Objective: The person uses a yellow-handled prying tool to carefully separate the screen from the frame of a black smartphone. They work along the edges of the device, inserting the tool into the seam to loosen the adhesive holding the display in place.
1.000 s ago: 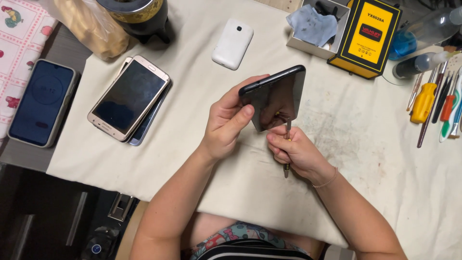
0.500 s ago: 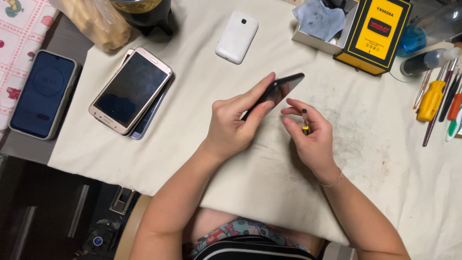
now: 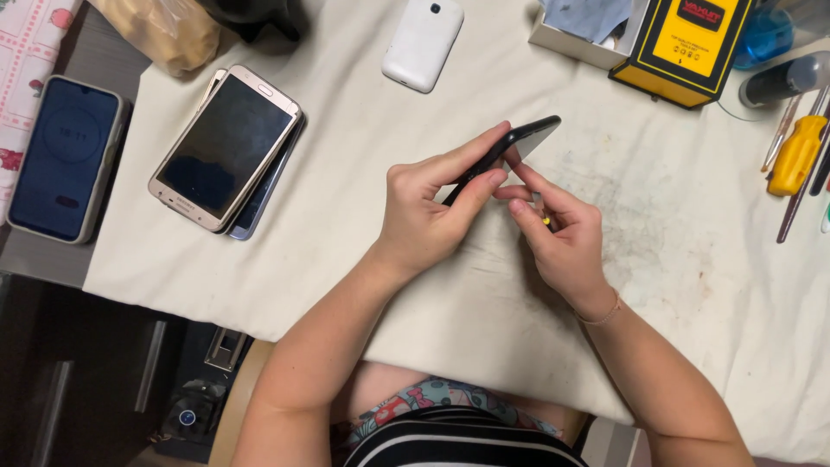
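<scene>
Your left hand grips a black phone edge-up over the table; your right hand pinches a small yellow-tipped tool. A slip could scratch it.

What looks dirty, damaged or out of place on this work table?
The white cloth has grey-brown smudges to the right of the hands. The stacked phones lie fanned, not squared. Nothing looks broken or spilled.

Stacked phones left of held phone
</scene>
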